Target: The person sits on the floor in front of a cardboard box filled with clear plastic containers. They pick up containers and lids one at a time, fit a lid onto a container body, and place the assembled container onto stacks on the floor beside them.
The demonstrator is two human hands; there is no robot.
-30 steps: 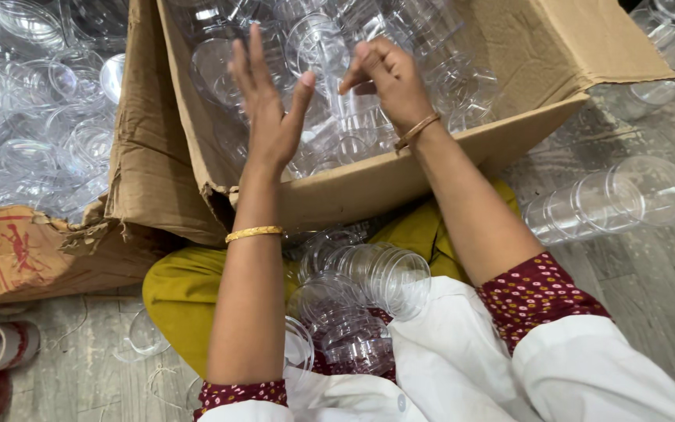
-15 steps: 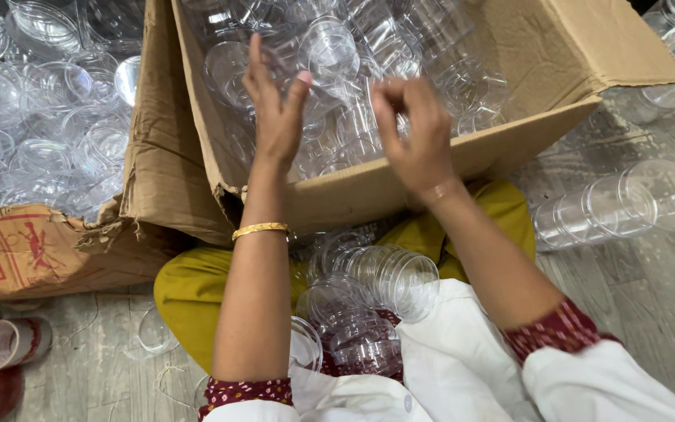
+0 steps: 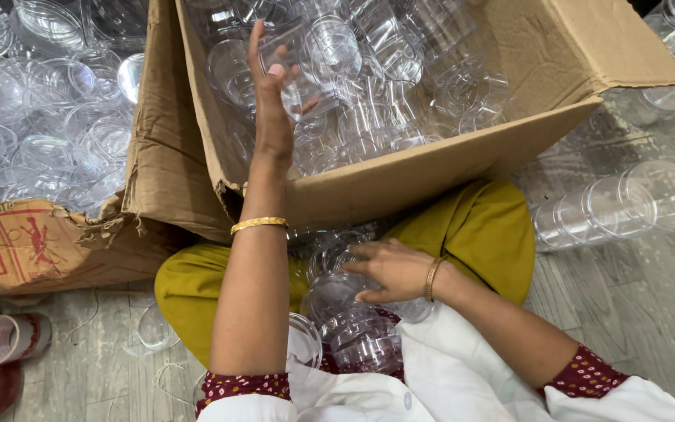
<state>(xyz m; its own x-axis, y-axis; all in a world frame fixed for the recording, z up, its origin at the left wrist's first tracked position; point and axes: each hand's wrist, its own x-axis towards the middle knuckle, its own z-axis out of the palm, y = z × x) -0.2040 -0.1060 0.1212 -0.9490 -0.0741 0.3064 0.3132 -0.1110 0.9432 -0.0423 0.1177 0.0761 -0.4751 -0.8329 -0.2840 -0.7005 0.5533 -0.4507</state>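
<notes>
My left hand [image 3: 273, 125] was raised inside the open cardboard box [image 3: 400, 176], and it was the hand nearer to the loose clear cups [image 3: 400, 86] that filled the box. One clear cup [image 3: 289, 59] was at my fingertips there; it lay just beyond my palm, toward the far side of the box. Its long axis I could not tell for sure, because the transparent plastic mixed with the other cups behind it. My left fingers [image 3: 256, 47] were stretched upward and only slightly curved, with the thumb pressing the cup from the side, so it was a light hold and not a full grip.

My right hand [image 3: 392, 270] was lower, over my lap, between my body and the box wall. Its fingers were spread and half bent, resting on top of a stack of clear cups [image 3: 353, 328] that lay in my lap.
</notes>
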